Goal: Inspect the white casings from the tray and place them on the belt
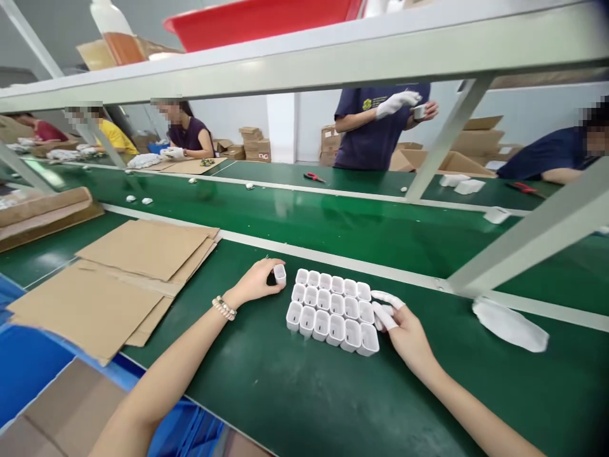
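Note:
My left hand [259, 278] grips a small white plastic cup [280, 275] between thumb and fingers, just left of the grouped cups. Three rows of similar open-topped white cups [336, 327] stand upright, packed close together on the green tabletop [266, 381]. White finger covers are on several fingers of my right hand [402, 320]. Its fingers are apart and rest against the right side of the group, near the back and middle rows. Small dark slots show inside some of the cups.
Flattened cardboard sheets [147, 251] lie to the left. A white flat piece [511, 325] is at the right, near a slanted shelf post [533, 235]. Beyond runs a green conveyor belt [285, 212] with small white parts. Co-workers sit and stand across it; a shelf [295, 66] spans overhead.

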### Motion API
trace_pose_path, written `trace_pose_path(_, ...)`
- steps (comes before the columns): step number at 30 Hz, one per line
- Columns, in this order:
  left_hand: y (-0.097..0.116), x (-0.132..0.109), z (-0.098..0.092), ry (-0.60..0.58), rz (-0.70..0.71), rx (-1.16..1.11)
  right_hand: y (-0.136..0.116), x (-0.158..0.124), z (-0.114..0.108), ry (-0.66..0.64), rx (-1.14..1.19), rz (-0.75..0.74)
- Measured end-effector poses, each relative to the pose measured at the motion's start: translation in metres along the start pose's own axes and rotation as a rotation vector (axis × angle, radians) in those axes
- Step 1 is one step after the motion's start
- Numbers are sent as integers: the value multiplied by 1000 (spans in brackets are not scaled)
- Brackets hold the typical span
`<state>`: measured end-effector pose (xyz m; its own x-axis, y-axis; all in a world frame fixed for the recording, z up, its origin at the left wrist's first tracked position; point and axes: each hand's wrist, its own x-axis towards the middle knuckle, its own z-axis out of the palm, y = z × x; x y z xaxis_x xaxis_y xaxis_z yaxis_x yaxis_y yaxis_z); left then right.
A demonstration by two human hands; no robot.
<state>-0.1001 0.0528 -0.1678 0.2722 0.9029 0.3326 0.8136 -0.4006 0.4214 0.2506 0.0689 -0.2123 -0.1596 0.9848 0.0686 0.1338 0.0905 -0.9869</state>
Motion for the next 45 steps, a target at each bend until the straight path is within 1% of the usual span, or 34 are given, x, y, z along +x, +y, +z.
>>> trace_pose_path(7,-2,-1,4,146,-35,-6,-2,-1,-1,-18,-14,-5)
trace_pose_path(14,-2,0,2,198,-45,59,-1,-1,-2,-27,-27,-15)
trace_pose_path(18,-2,0,2,214,-56,67,-1,-1,-3,-42,-53,-14)
trace_pose_path(23,-2,0,5,264,-70,40,0,-1,-3,-44,-53,-20)
trace_pose_path(26,-2,0,7,261,-73,43,0,-1,-3,-34,-40,-14)
trace_pose_path(31,1,-1,7,272,-108,48,0,-1,-3,-41,-23,-18)
trace_pose_path(40,-3,-3,8,361,-182,55,-2,-2,-3,-25,-51,-38)
trace_pose_path(45,-3,-4,9,368,-202,86,-3,-2,-2,-26,-35,-15)
